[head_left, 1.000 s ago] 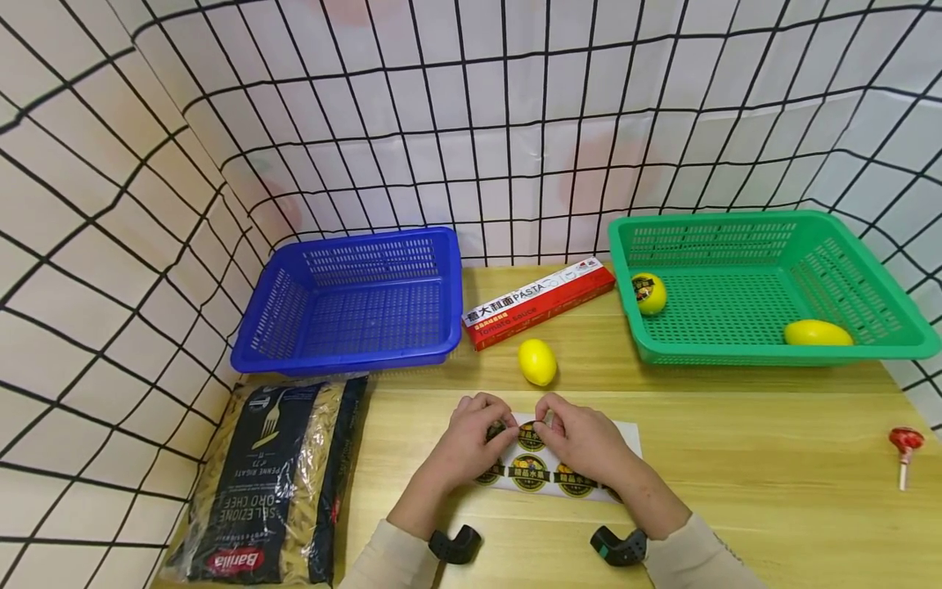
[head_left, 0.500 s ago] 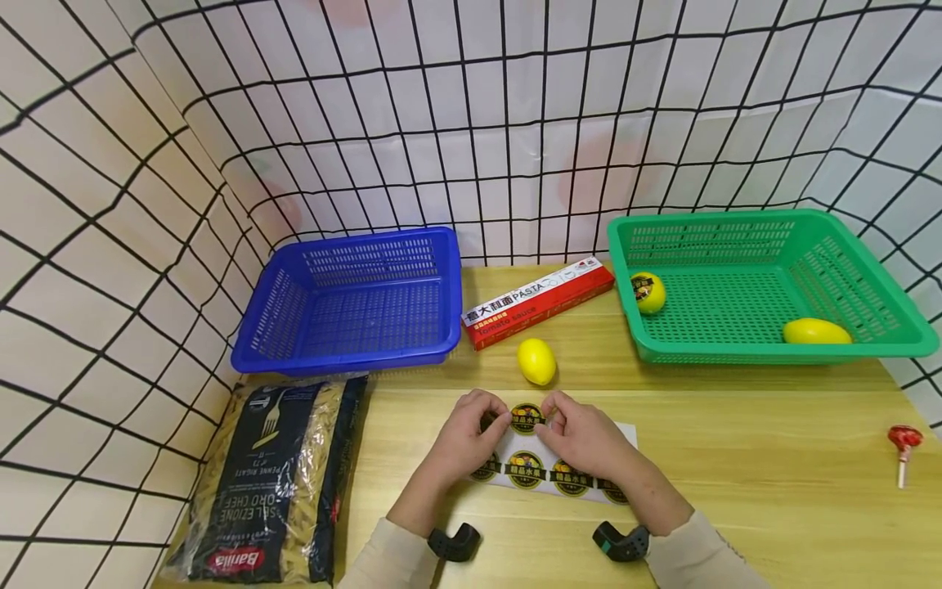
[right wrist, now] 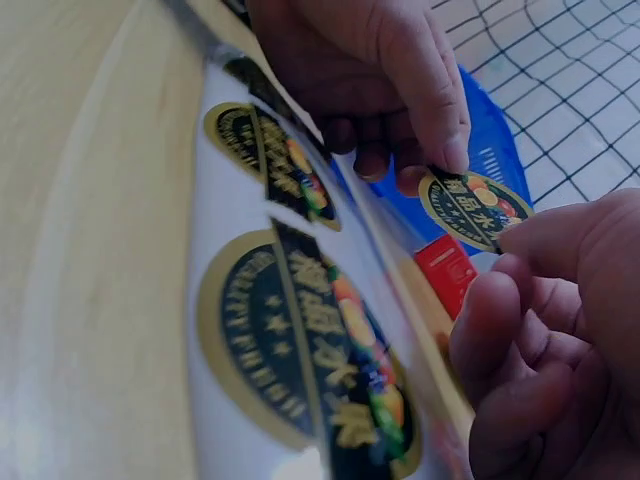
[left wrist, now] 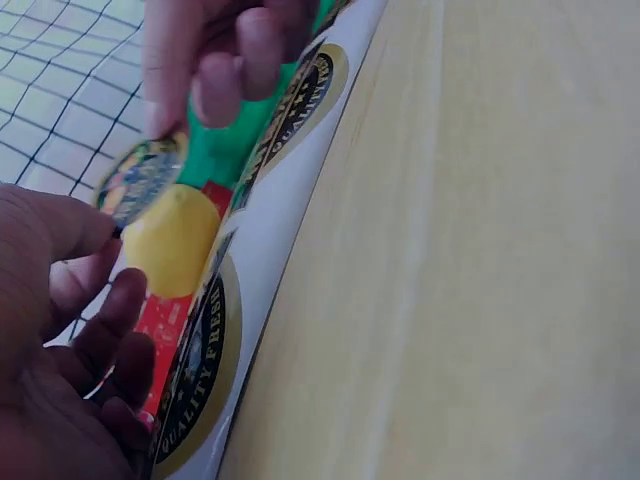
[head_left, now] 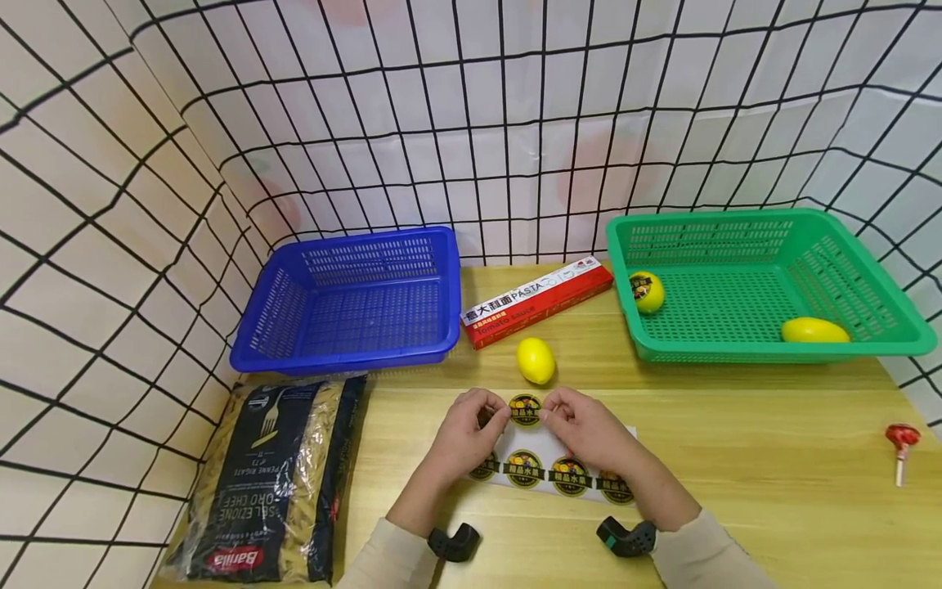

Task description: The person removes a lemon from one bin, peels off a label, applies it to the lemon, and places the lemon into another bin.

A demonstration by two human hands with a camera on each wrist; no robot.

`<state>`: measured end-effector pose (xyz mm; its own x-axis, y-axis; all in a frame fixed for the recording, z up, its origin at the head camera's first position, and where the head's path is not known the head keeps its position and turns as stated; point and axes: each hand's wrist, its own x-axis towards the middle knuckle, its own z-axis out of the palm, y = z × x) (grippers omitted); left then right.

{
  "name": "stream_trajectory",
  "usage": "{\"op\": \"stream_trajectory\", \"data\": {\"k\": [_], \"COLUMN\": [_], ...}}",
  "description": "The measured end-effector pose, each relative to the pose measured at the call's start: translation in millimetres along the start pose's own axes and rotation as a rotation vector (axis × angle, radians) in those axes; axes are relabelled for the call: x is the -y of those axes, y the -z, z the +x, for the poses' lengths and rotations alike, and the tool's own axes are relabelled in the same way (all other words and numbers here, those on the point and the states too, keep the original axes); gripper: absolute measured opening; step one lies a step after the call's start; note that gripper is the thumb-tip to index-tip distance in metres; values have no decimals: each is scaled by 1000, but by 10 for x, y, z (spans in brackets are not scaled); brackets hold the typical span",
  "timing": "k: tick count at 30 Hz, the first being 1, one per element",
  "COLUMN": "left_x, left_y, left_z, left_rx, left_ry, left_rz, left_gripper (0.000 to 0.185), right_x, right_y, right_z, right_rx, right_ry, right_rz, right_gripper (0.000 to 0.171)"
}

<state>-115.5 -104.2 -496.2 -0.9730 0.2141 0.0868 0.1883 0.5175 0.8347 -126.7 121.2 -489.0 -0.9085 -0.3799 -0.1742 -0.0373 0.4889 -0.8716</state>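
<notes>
A round sticker has come free of the sticker sheet and hangs in the air between the two hands, so the step in hand looks like peeling a label off. The left hand pinches its left edge between thumb and forefinger, and the right hand pinches the right edge the same way; the fingers of both are clamped on the rim and the face of the label shows between them. The sheet lies flat on the desk under the hands, with a row of stickers left on it. The lemon sits just beyond the held label, apart from the fingers, near the pasta box. Judging by the labelled lemon in the green basket, the next move likely calls for one hand to let go and take up the bare fruit, keeping the sticky side clear of skin.
</notes>
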Motion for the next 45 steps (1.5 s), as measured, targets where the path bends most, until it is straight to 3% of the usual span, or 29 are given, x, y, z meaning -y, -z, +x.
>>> {"op": "stream_trajectory", "data": {"k": [7,18,23,29,38,45], "left_x": [-192,-376,-376,-337,-319,-303], "left_y": [34,-6,-30,-18,-68,-111], "left_z": [110,557,712,812,855,834], "left_rx": [6,-39,-77,-69,-99,-140], "left_ry": [96,330,350,406,423,393], "left_rz": [-125,-353,-404,-416,-411,-371], "left_gripper": [12,23,20,21,21,20], "right_x": [70,174,182,193,183,147], "right_y": [101,250,308,354,388,365], "right_z": [55,406,556,642,705,706], "right_rx": [-43,-284,-315,-300,-319,-334], "right_ry": [6,-82,-141,-199,-223,-212], "right_rz": [136,196,216,234,252,224], "right_gripper": [21,28,34,40,39,34]}}
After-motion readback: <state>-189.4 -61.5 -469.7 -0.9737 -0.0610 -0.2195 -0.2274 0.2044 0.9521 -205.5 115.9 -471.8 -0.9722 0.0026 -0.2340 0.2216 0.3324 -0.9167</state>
